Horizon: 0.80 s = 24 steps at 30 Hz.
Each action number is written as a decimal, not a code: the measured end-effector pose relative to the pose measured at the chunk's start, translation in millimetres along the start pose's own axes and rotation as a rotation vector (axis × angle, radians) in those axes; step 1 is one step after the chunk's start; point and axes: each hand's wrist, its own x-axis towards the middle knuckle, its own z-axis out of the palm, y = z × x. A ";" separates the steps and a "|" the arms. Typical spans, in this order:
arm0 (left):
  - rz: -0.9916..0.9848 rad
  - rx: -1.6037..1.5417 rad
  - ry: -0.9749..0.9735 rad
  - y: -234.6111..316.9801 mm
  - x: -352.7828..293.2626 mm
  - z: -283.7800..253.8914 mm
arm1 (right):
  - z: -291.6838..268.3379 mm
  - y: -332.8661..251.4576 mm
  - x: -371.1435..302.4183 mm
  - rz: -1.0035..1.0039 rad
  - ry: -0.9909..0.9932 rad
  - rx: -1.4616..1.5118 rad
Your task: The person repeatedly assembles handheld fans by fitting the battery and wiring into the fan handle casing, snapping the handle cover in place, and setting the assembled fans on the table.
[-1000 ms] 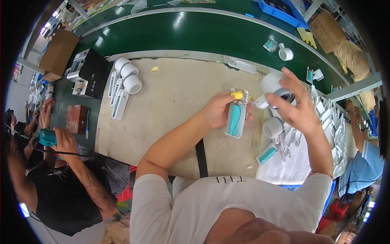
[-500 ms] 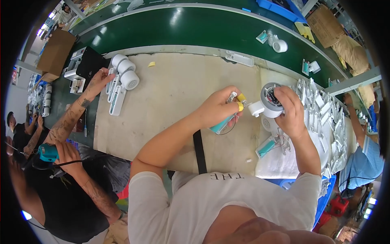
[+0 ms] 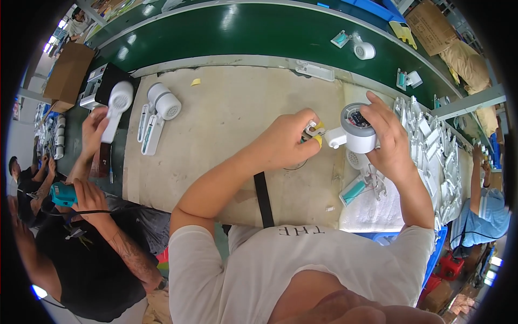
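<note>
My right hand (image 3: 389, 141) is closed around a white round head (image 3: 360, 129) with a grey rim and a dark centre, perhaps a small fan. The head's short white neck (image 3: 337, 137) points toward my left hand (image 3: 295, 137). Yellow covers sit on that hand's thumb and forefinger, which are closed on a white handle piece (image 3: 311, 128); most of the piece is hidden by the palm. A thin wire (image 3: 298, 166) loops out below the hand. Under my right hand, another opened unit with a teal cylinder (image 3: 353, 190) lies on white padding.
Many white handle parts (image 3: 431, 151) are heaped at the right. Assembled white units (image 3: 164, 102) lie at the left of the worktable (image 3: 216, 124). A co-worker there holds a white unit (image 3: 118, 102) and a teal power tool (image 3: 63, 194). Beyond runs a green belt (image 3: 270, 38) carrying units.
My left hand has turned, hiding the teal cylinder that showed below it. My right hand's fingers have shifted on the round head. The co-worker has lifted a white unit off the table.
</note>
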 end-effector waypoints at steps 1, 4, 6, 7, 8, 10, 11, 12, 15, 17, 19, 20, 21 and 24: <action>-0.004 0.000 -0.012 0.6 0.1 -1.6 | -2.2 -0.3 1.6 0.032 -0.034 0.061; -0.013 0.070 -0.054 -0.1 1.1 -1.1 | -14.2 -2.3 7.5 0.086 -0.202 0.343; -0.017 0.140 -0.089 -0.7 3.4 0.4 | -20.8 -0.2 16.6 0.108 -0.290 0.425; -0.024 0.134 -0.104 0.1 6.0 2.5 | -23.7 2.3 19.4 0.132 -0.379 0.506; -0.030 0.130 -0.122 0.6 9.1 5.0 | -23.8 8.2 21.8 0.169 -0.428 0.568; -0.021 0.205 -0.144 0.8 13.0 9.9 | -20.2 22.3 26.6 0.153 -0.527 0.619; -0.009 0.273 -0.155 0.4 15.7 12.9 | -20.5 26.5 28.8 0.182 -0.619 0.577; 0.006 0.272 -0.193 0.7 15.5 14.8 | -17.8 30.0 31.2 0.177 -0.655 0.575; -0.015 0.260 -0.175 2.4 12.7 16.2 | -16.2 30.5 32.2 0.217 -0.725 0.588; -0.040 0.133 -0.163 6.9 13.0 16.1 | -15.3 31.7 23.3 0.204 -0.631 0.623; -0.069 0.112 -0.221 12.6 15.2 18.8 | -13.3 30.9 11.9 0.235 -0.580 0.651; -0.088 0.071 -0.234 11.8 15.5 21.0 | -12.7 31.1 6.5 0.233 -0.538 0.690; -0.108 0.029 -0.245 9.9 17.6 23.2 | -14.7 31.2 -0.2 0.240 -0.501 0.639; -0.165 -0.688 -0.130 -5.5 17.4 26.2 | -39.7 49.9 -32.4 0.680 -0.246 0.806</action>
